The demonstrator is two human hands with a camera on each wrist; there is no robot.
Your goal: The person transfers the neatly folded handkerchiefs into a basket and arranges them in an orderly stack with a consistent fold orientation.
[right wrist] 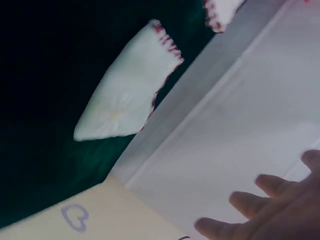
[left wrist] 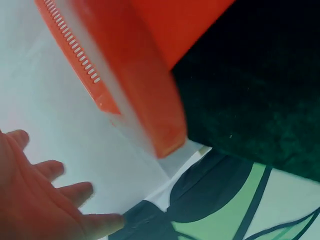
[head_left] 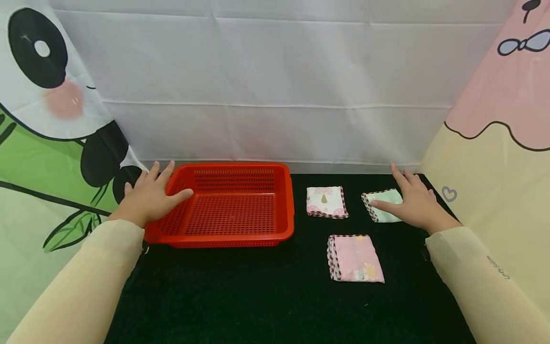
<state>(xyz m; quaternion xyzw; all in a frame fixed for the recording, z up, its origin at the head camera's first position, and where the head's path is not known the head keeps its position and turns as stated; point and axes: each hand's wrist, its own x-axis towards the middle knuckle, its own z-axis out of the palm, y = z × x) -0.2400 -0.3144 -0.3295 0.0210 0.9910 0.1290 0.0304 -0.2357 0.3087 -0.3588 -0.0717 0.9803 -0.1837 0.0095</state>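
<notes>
With fingers spread, my left hand (head_left: 148,196) hovers by the left side of a red plastic basket (head_left: 232,241); the left wrist view shows a gap between the fingers and the basket (left wrist: 150,85). Nothing is in that hand. On the right, my right hand (head_left: 414,200) is spread too, above and beside a folded mint-green cloth (head_left: 384,203) with a checked edge, partly covering it in the head view. The right wrist view has the green cloth (right wrist: 125,90) apart from the fingers. A folded white patterned cloth (head_left: 325,200) and a larger folded pink cloth (head_left: 356,258) lie nearby.
A dark green cloth surface (head_left: 240,296) lies under everything. Behind it hangs a white curtain (head_left: 275,86). Printed fabric with a cartoon panda (head_left: 64,95) stands at the left, and a pink and cream printed sheet (head_left: 494,167) at the right.
</notes>
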